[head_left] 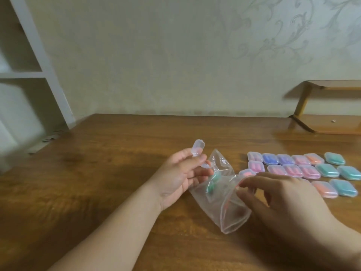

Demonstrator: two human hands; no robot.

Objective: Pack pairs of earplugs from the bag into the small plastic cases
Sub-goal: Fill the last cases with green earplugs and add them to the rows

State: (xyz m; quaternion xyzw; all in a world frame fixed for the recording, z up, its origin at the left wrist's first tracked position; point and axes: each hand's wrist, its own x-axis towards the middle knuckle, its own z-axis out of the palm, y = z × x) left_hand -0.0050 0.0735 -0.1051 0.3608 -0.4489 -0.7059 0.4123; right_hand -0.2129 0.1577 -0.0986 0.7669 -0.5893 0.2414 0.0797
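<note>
Head view: a wooden table (117,173) is seen from above, with a patterned wall behind it. At centre, the left hand (179,177) is raised palm-up just above the tabletop, and an open clear plastic case (198,148) is pinched between thumb and fingers, its hinged lid standing up toward 12 o'clock. A pinkish tint is seen inside the case, but its contents cannot be resolved.

Just beside that hand, toward 4 o'clock, a clear zip bag (224,196) is laid on the table, with green earplugs (212,184) visible through the film near the left hand's fingertips. The bag's red-lined mouth is pinched by the right hand (273,196), fingertips pressed together on the film; the hand is positioned at 4 o'clock from centre.

At 3 o'clock, closed filled cases (304,169) are arranged in rough rows on the table: pink, blue, orange and green contents are noted. The nearest row is partly hidden by the right hand. A wooden shelf (328,122) is noted at 2 o'clock, a white shelving unit (39,71) at 10 o'clock.
</note>
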